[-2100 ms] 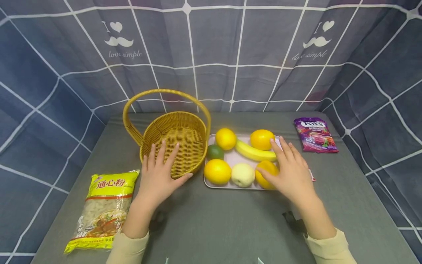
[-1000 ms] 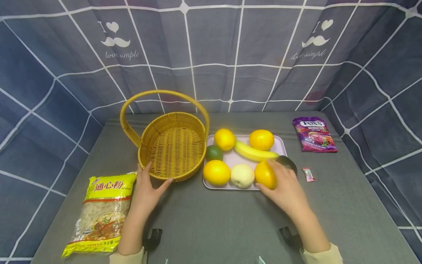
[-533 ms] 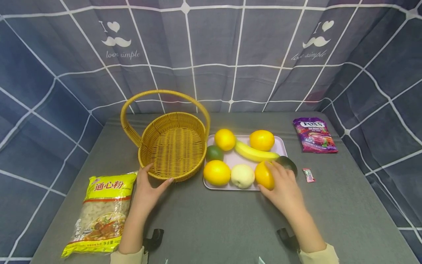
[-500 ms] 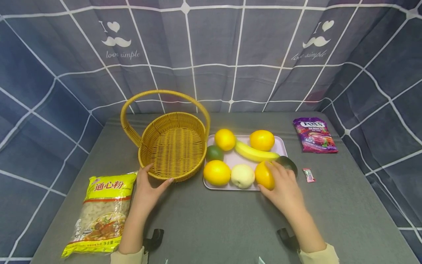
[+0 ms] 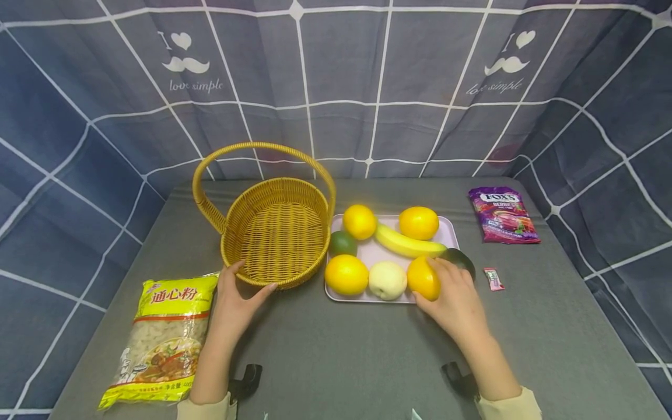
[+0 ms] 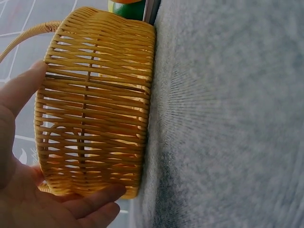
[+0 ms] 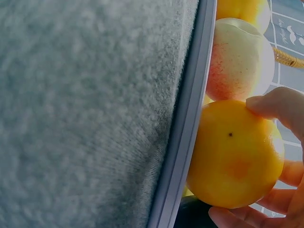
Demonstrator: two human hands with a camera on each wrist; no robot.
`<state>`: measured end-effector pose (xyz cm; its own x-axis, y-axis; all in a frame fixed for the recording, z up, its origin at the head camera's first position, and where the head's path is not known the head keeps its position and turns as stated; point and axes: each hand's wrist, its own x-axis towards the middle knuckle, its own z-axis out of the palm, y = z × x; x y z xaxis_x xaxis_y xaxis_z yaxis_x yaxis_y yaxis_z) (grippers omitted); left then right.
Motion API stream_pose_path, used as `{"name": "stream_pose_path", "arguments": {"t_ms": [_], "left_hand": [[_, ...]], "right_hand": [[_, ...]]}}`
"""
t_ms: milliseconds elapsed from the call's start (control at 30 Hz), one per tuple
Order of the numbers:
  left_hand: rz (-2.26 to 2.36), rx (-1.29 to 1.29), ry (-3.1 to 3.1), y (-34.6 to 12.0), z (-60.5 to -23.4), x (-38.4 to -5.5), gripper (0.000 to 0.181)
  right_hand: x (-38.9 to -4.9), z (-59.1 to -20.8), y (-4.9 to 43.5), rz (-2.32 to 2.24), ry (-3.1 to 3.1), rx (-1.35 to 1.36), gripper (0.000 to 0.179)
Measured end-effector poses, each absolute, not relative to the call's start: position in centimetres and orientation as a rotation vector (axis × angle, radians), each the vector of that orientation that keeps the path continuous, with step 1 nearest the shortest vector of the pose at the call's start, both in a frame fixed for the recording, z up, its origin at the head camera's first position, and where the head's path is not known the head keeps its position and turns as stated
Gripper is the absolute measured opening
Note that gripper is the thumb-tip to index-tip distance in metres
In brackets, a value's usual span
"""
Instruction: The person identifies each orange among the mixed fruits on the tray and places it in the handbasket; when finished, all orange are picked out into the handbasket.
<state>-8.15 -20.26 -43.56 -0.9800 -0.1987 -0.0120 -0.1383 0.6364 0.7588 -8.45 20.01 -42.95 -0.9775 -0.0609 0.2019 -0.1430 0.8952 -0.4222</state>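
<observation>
My left hand (image 5: 234, 303) holds the front left of a round wicker basket (image 5: 280, 239) with a tall handle. In the left wrist view its thumb touches the rim and its fingers lie along the woven wall. My right hand (image 5: 455, 300) grips an orange (image 7: 232, 156) at the front right of a pale pink tray (image 5: 375, 251). In the right wrist view the thumb sits on one side of the orange and fingertips on the other. Beside it lies a pale peach (image 5: 387, 280). The palm-side contact of the right hand is partly hidden.
The tray also bears a banana (image 5: 409, 242), two green fruits including one dark avocado (image 5: 458, 262), and several yellow-orange fruits (image 5: 346, 275). A pasta bag (image 5: 165, 338) lies left. At right are a purple candy bag (image 5: 504, 216) and a small wrapped candy (image 5: 493, 279).
Both hands came down from above the basket and tray. The left took hold of the basket's edge, the right of the orange. Over the last half second they hardly moved.
</observation>
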Motion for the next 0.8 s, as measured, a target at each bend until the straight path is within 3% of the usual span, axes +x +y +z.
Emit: {"name": "stream_pose_path", "arguments": {"t_ms": [300, 633, 800], "left_hand": [[-1.273, 0.285, -2.776, -20.3, -43.6, -8.1, 0.089], [-1.29, 0.288, -2.769, -20.3, -43.4, -8.1, 0.088], [-1.288, 0.293, -2.776, -20.2, -43.4, -8.1, 0.089]], "right_hand": [[-8.4, -42.7, 20.8, 0.816, -2.745, 0.111, 0.071], [-8.9, -39.9, 20.6, 1.091, -2.702, 0.007, 0.069], [-9.8, -39.0, 19.2, 1.257, -2.64, 0.078, 0.067]]}}
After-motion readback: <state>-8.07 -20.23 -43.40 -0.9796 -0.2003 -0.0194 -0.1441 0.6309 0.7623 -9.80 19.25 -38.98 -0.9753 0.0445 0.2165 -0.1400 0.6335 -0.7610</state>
